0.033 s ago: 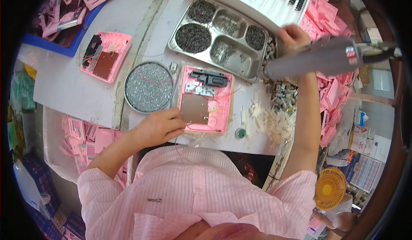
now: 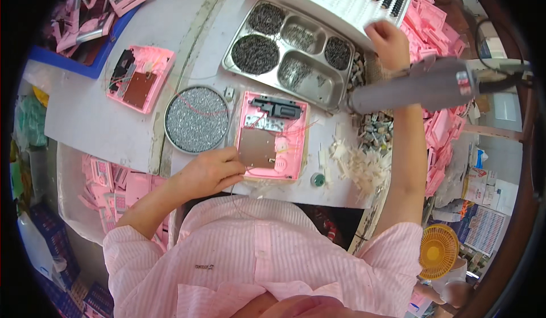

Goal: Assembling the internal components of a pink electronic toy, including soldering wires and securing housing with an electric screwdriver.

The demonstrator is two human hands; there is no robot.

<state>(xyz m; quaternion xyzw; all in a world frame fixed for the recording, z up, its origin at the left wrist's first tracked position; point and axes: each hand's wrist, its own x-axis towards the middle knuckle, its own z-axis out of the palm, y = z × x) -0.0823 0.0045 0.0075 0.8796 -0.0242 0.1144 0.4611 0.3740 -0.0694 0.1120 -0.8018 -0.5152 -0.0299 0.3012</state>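
Observation:
My left hand [image 2: 211,171] rests at the lower left corner of an open pink casing [image 2: 290,161], fingertips pinched at its edge. A thin dark wire hangs below that hand toward my shirt; whether the fingers hold it is unclear. Inside the casing sit a brown circuit board [image 2: 257,148], a black slotted part [image 2: 277,108] and red wires. My right hand [image 2: 391,46] is raised beside the white screw rack [image 2: 327,2], fingers curled together; anything between them is too small to make out. A grey electric screwdriver [image 2: 412,89] lies across the view over my right forearm.
A steel compartment tray [image 2: 273,80] holds dark and silver screws. Left of the casing stands a round dish [image 2: 166,122] of small metal pieces. Another pink casing [image 2: 161,76] lies farther left. Whitish strips [image 2: 364,170] and a small green-topped pot [image 2: 317,178] are to the right.
My right hand has lifted slightly away from me, toward the screw rack. The screwdriver sits slightly lower in the view. My left hand stays at the casing corner.

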